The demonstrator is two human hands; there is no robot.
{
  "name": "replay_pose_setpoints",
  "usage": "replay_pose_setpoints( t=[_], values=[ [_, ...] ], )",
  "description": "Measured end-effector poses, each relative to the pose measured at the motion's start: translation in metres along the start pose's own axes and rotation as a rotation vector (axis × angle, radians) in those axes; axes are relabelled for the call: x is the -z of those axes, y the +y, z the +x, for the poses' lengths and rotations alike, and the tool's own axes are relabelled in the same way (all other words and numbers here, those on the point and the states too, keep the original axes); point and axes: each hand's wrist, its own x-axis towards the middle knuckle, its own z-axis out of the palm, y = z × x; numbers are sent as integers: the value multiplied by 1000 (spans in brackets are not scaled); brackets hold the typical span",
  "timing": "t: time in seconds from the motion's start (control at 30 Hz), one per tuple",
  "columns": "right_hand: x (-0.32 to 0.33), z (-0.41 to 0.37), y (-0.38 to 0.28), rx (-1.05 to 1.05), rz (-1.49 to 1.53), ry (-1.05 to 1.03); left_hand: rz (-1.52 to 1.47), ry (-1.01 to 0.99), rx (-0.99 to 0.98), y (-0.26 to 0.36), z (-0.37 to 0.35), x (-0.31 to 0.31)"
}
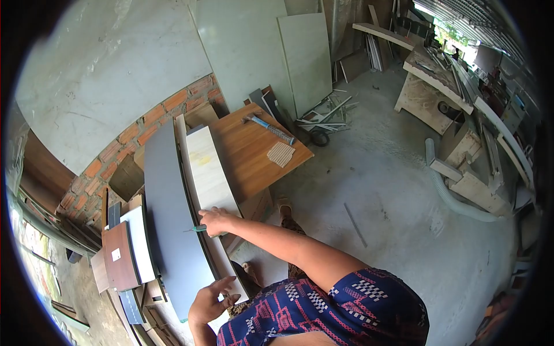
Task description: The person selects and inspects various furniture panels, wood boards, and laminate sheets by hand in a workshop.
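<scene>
My right hand (214,221) is closed on a small green-handled tool (199,228) with a thin pointed tip, over the long narrow strips. Nearer my body, my left hand (212,301) has its fingers apart above the near end of a strip and holds nothing. A long dark grey panel (168,196) lies left of both hands. Beside it is a pale board (209,167). On the brown wooden board (239,153) rest a hammer (268,126) with a blue handle and a small ribbed beige piece (281,154).
Brown and white panels (119,255) are stacked at the left. Large sheets (242,52) lean on the brick wall (130,134). Thin scraps (329,113) and a strip (355,224) lie on the floor. A workbench (433,92) and a flexible hose (447,196) stand at the right.
</scene>
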Motion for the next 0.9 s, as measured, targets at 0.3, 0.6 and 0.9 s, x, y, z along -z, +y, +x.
replay_pose_setpoints(
  t=[0.3,0.6,0.9],
  values=[
    [-4,5,3,34,7,13,-676,-155,-412,67,11,51],
    [-2,16,3,39,-72,-56,-1048,-296,-1465,152,5,42],
    [-1,12,-4,6,-70,-53,-1198,-153,-1455,121,-3,51]
  ],
)
